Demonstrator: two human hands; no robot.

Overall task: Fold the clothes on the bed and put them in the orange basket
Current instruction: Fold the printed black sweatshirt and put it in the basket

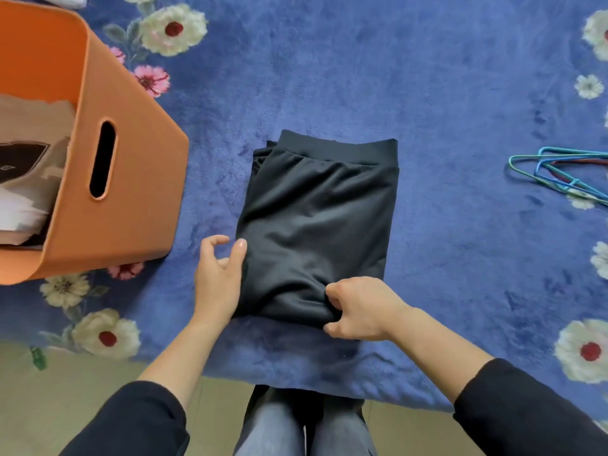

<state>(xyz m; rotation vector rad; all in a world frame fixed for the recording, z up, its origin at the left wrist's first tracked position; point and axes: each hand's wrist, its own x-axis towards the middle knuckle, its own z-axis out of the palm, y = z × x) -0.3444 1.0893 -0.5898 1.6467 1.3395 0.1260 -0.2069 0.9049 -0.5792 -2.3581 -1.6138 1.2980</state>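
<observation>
- Black trousers [317, 222] lie folded on the bed's blue blanket [460, 126].
- Right hand [358, 309] pinches the near fold; left hand [218, 278] rests relaxed at the edge.
- Orange basket [125, 179] already holds folded clothes; transfer likely remains.

Black folded garment [317, 222], orange basket [125, 179], blue blanket [460, 103] with white and pink flowers, blue, green and red hangers [559, 174], dark sleeves [138, 419]

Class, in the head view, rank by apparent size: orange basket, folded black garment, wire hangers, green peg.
1. orange basket, cropped by the frame
2. folded black garment
3. wire hangers, also cropped
4. green peg
</observation>
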